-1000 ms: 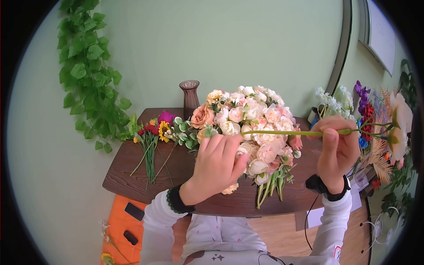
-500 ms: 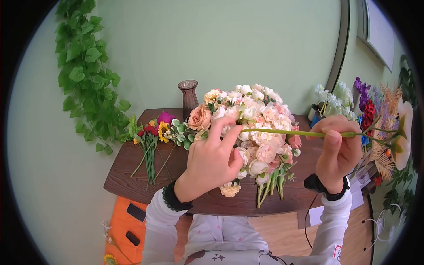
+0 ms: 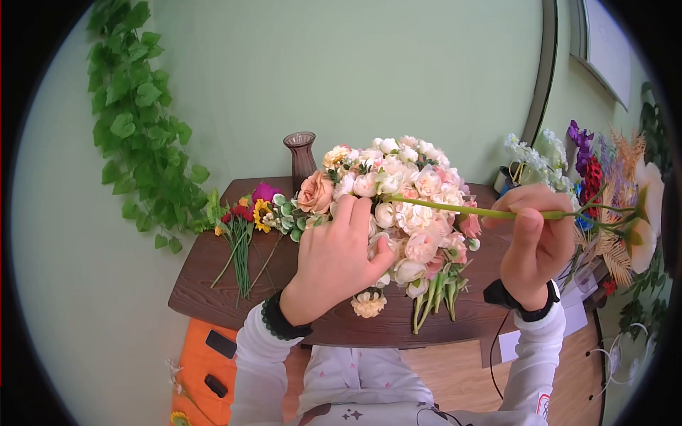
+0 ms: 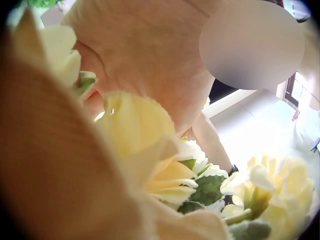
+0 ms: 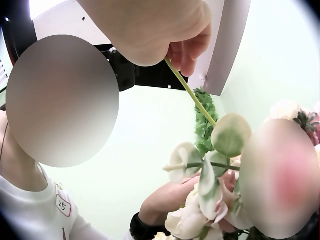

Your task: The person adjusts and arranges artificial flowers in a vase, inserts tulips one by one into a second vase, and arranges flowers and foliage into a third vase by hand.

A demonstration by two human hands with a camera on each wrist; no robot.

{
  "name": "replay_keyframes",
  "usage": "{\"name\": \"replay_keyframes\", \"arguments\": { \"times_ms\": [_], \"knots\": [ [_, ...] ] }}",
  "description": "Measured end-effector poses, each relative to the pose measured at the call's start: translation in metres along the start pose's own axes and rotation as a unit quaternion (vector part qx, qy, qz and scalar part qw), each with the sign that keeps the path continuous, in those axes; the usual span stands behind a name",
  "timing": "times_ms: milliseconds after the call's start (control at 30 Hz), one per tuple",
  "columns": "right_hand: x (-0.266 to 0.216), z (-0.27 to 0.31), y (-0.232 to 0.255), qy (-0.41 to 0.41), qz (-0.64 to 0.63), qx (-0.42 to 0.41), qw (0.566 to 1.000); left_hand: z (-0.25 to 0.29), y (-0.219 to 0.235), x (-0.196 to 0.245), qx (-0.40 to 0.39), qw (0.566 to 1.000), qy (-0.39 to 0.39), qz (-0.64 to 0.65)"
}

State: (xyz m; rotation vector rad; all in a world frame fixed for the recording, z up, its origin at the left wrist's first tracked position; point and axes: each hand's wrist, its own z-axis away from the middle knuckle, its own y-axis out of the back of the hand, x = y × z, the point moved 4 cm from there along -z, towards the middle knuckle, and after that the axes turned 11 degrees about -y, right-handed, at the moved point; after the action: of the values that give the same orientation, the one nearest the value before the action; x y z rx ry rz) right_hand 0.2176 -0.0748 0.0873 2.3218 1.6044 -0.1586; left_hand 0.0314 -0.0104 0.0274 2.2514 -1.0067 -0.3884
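The long, thin green stem [image 3: 469, 209] now slants, its tip higher near frame centre; the bare left hand's [image 3: 334, 259] fingertips sit farther left.

The dark wooden table [image 3: 206, 284] bears a bunch of bright flowers [image 3: 242, 245] at its left, green stems pointing toward the front edge, an upright vase [image 3: 301, 157] at the back, and a big pale bouquet [image 3: 421, 246] in the middle.
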Motion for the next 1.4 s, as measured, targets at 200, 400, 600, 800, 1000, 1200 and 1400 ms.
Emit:
{"name": "replay_keyframes", "arguments": {
  "times_ms": [200, 400, 600, 800, 1000, 1200, 1400],
  "knots": [
    [-0.001, -0.004, -0.006, 0.022, 0.026, -0.033, 0.999, 0.003, 0.002, 0.003, -0.009, 1.0, 0.002, 0.013],
    [0.007, -0.007, -0.026, -0.1, 0.043, -0.04, 0.993, 0.008, 0.001, 0.005, 0.004, 0.999, -0.015, 0.033],
    [0.019, -0.006, -0.053, -0.053, 0.152, -0.092, 0.983, 0.011, 0.003, 0.007, 0.031, 0.998, -0.04, 0.028],
    [0.052, 0.004, -0.073, -0.135, 0.187, -0.145, 0.962, 0.013, 0.002, 0.008, 0.032, 0.998, -0.034, 0.034],
    [0.046, -0.009, -0.084, -0.09, 0.297, -0.183, 0.933, 0.013, 0.001, 0.009, 0.037, 0.998, -0.033, 0.037],
    [0.043, -0.017, -0.076, -0.21, 0.05, -0.258, 0.942, 0.013, 0.002, 0.007, 0.046, 0.998, -0.044, 0.016],
    [0.036, -0.024, -0.079, -0.197, 0.075, -0.249, 0.945, 0.013, -0.002, 0.007, 0.033, 0.999, -0.033, 0.026]
  ]
}}
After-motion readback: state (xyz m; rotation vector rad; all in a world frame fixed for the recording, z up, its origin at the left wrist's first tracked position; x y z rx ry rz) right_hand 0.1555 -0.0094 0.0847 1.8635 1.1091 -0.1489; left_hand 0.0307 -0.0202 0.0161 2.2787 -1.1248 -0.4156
